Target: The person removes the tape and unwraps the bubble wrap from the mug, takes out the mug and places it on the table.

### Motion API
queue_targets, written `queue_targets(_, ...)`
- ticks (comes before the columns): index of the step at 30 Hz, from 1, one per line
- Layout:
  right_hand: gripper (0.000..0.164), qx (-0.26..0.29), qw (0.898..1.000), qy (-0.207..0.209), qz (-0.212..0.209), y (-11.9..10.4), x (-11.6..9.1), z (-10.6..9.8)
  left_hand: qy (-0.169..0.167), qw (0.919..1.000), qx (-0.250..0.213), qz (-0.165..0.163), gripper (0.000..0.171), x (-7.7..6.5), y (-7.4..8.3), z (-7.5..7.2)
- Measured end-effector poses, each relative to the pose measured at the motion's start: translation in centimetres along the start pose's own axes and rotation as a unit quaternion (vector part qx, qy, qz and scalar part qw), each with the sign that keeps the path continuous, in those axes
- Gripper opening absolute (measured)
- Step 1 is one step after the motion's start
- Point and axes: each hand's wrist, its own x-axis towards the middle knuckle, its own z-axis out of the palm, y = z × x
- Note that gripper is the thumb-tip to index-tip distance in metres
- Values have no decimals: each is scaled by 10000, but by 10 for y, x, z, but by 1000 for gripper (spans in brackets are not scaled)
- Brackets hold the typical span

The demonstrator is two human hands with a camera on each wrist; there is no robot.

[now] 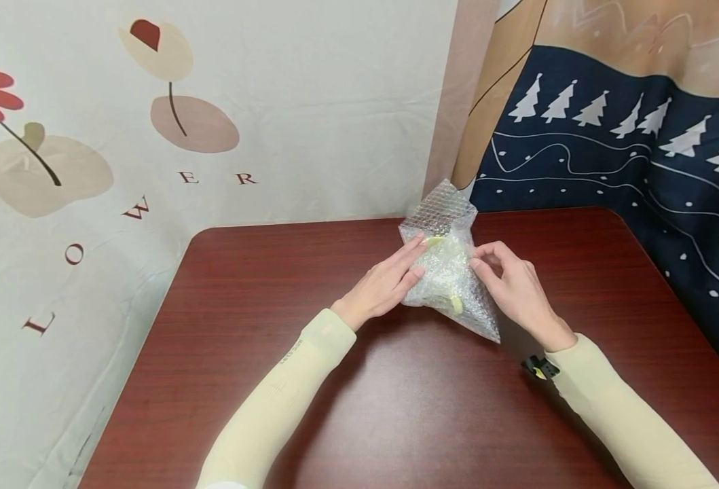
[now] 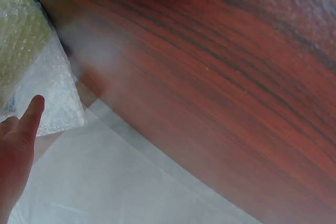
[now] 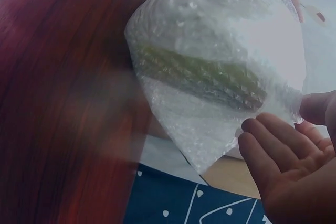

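Observation:
A clear bubble wrap bag (image 1: 447, 275) lies near the far edge of the table, its upper end reaching past that edge. Through the plastic shows a yellow-green, elongated object (image 3: 210, 80), blurred by the bubbles, so its kind is unclear. My left hand (image 1: 379, 285) rests on the bag's left side with its fingers extended. On the opposite side, my right hand (image 1: 521, 292) pinches the bag's edge between thumb and forefinger. The right wrist view shows the other fingers (image 3: 273, 145) loosely bent beside the plastic. Only part of the left hand appears in the left wrist view.
The dark red wooden table (image 1: 261, 292) has rounded far corners. Behind it hangs a pale cloth (image 1: 335, 122) with flower prints, and at the right a navy cloth (image 1: 579, 156) with white trees. A black device (image 1: 540, 367) sits by the right sleeve's cuff.

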Motion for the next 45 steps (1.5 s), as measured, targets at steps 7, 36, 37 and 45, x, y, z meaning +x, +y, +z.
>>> queue_targets(7, 16, 30, 9994, -3, -335, 3, -3, -2, -34, 10000, -32, -63, 57, 0, 0, -1)
queue_targets(36, 22, -83, 9942, -516, -940, 9, -19, -16, 278, 9958, -858, 138, 90, 3, -3, -1)
queue_targets(37, 22, -89, 9940, -523, -954, 10, -19, -16, 293, 9960, -836, 152, 89, 4, -3, -2)
queue_targets(45, 25, -92, 9917, -579, -1148, 14, -23, -17, 652, 9964, -535, -39, 49, 11, -1, -1)
